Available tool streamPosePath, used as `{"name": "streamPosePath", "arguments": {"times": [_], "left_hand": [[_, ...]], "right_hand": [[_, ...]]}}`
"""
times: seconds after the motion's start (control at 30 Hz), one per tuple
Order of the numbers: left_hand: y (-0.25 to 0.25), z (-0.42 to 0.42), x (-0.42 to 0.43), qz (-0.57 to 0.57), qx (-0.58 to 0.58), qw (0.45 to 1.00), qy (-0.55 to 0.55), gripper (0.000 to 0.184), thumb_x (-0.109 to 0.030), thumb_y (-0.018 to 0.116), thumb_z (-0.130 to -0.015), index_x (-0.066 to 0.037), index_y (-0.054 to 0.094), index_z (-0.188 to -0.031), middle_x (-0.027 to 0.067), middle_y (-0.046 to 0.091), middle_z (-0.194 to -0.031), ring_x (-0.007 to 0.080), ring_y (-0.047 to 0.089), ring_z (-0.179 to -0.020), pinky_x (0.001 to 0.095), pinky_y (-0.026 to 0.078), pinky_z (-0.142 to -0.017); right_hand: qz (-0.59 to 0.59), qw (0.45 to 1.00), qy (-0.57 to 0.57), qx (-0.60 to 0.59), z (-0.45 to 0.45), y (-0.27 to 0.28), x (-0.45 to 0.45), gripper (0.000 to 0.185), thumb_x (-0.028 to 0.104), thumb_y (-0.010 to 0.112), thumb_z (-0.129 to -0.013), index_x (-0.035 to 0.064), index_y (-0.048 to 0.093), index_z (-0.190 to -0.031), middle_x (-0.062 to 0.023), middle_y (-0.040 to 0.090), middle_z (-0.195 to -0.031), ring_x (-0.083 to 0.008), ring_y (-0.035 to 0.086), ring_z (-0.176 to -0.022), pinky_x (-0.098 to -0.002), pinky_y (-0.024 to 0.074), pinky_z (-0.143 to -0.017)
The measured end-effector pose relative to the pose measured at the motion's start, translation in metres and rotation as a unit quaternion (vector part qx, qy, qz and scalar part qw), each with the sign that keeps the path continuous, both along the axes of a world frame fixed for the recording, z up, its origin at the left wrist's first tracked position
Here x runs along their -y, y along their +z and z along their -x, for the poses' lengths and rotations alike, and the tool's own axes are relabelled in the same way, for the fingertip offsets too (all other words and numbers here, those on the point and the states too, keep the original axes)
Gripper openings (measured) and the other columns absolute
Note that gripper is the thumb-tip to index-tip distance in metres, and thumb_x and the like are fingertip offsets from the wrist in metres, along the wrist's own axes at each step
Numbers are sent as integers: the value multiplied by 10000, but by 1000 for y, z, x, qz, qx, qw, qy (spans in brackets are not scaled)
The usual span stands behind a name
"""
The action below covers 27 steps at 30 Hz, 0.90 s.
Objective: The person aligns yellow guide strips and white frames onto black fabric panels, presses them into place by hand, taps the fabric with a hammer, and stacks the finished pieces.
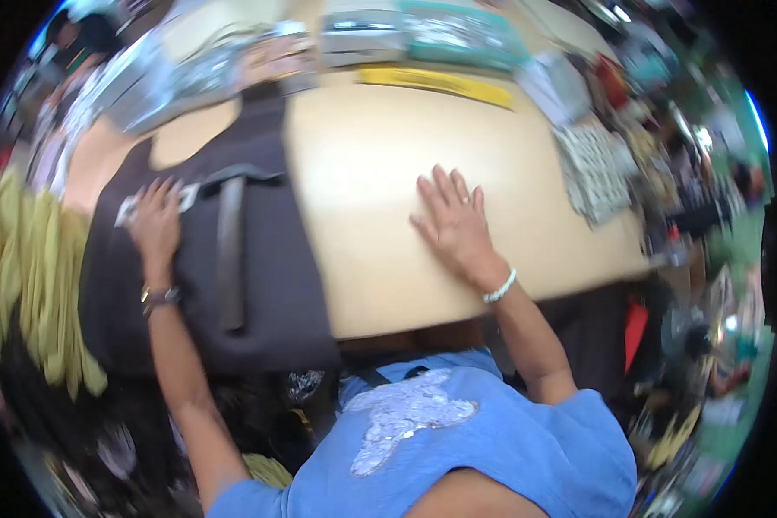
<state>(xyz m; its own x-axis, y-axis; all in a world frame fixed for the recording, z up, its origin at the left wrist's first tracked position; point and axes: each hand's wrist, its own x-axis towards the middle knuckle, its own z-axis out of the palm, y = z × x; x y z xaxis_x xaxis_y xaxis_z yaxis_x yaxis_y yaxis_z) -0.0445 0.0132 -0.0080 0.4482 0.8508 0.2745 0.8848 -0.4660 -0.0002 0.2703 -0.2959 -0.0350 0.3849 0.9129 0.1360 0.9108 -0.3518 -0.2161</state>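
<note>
A dark, sleeveless garment piece point(276, 250) lies spread over the left half of the table, its lower edge reaching the front. My left hand point(157, 216) rests palm down on its upper left part, fingers stretched out. Under and beside those fingers is a small white piece point(188, 197), blurred, partly covered by the hand. To its right, a long dark strip point(231, 255) runs down the garment, below a dark curved band point(246, 173). My right hand point(459, 226) is open over the bare tabletop point(380, 181), palm down, fingers spread, holding nothing.
A yellow ruler-like strip point(436, 85) lies along the back, near a plastic-wrapped green pack point(462, 36) and a grey box point(363, 36). Folded patterned cloth point(591, 173) sits at the right edge. Yellow-green fabric point(26, 268) hangs at the left.
</note>
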Motion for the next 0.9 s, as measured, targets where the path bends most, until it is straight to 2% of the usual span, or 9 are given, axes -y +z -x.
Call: {"name": "streamPosePath", "arguments": {"times": [0.13, 0.2, 0.27, 0.33, 0.4, 0.5, 0.6, 0.8, 0.9], "left_hand": [[-26, 28, -47, 3, -11, 994, -109, 391, -342, 382, -947, -155, 567, -1236, 72, 487, -1340, 307, 398, -1270, 436, 233, -1078], [-39, 44, -71, -37, -73, 990, -111, 407, -347, 383, -951, -135, 535, -1263, 98, 465, -1355, 311, 397, -1268, 464, 229, -1083], [-29, 48, -71, -221, -303, 916, -141, 432, -359, 403, -951, -139, 473, -1316, 113, 426, -1382, 309, 369, -1286, 474, 248, -1072], [16, -2, -4, -209, -220, 952, -27, 450, -352, 429, -947, -138, 434, -1343, 113, 400, -1399, 305, 363, -1290, 500, 263, -1053], [35, -29, 28, -206, -140, 968, 2, 480, -360, 438, -946, -136, 394, -1368, 117, 377, -1413, 310, 358, -1294, 538, 264, -1034], [44, -43, 51, -220, 3, 966, -134, 505, -353, 452, -944, -136, 358, -1390, 130, 357, -1425, 335, 351, -1298, 599, 256, -1000], [61, -95, 144, -176, 16, 974, -141, 499, -322, 478, -938, -102, 383, -1376, 139, 352, -1428, 299, 337, -1312, 572, 224, -1030], [19, -157, 256, 84, 135, 959, -236, 516, -291, 507, -921, -81, 380, -1375, 162, 333, -1435, 314, 313, -1327, 563, 149, -1063], [-1, -181, 282, 165, 147, 940, -259, 514, -265, 512, -917, -74, 378, -1375, 164, 318, -1443, 321, 280, -1342, 563, 143, -1063]], "right_hand": [[-26, 982, -188, -7, 3, 3, 122, 603, 405, 504, -877, 38, 389, -1341, -208, 318, -1414, -387, 262, -1323, -602, 195, -1037], [-83, 950, -299, 34, -5, -14, 176, 615, 401, 506, -878, 25, 375, -1347, -218, 307, -1419, -381, 260, -1327, -599, 193, -1041], [-145, 884, -439, 70, -22, -40, 222, 575, 334, 470, -921, -2, 329, -1365, -209, 288, -1434, -383, 249, -1335, -572, 193, -1054], [-225, 805, -548, 20, -49, -74, 264, 560, 334, 436, -942, -5, 316, -1371, -206, 297, -1433, -382, 255, -1333, -572, 201, -1052], [-125, 776, -618, -18, -72, -93, 292, 566, 339, 437, -940, -9, 316, -1369, -199, 301, -1434, -371, 254, -1336, -562, 221, -1048], [-25, 805, -593, 15, -100, -113, 309, 572, 352, 460, -928, -4, 342, -1361, -186, 327, -1427, -358, 278, -1330, -554, 245, -1040], [-70, 822, -564, 34, -120, -135, 314, 516, 351, 483, -917, 55, 425, -1336, -154, 374, -1411, -349, 315, -1312, -545, 250, -1039], [-71, 821, -565, 40, -120, -145, 315, 377, 292, 488, -916, 170, 536, -1269, -95, 406, -1402, -316, 335, -1306, -538, 249, -1041], [-145, 808, -570, 32, -121, -136, 313, 356, 261, 457, -933, 83, 565, -1221, -147, 492, -1316, -320, 420, -1252, -466, 327, -1010]]}}
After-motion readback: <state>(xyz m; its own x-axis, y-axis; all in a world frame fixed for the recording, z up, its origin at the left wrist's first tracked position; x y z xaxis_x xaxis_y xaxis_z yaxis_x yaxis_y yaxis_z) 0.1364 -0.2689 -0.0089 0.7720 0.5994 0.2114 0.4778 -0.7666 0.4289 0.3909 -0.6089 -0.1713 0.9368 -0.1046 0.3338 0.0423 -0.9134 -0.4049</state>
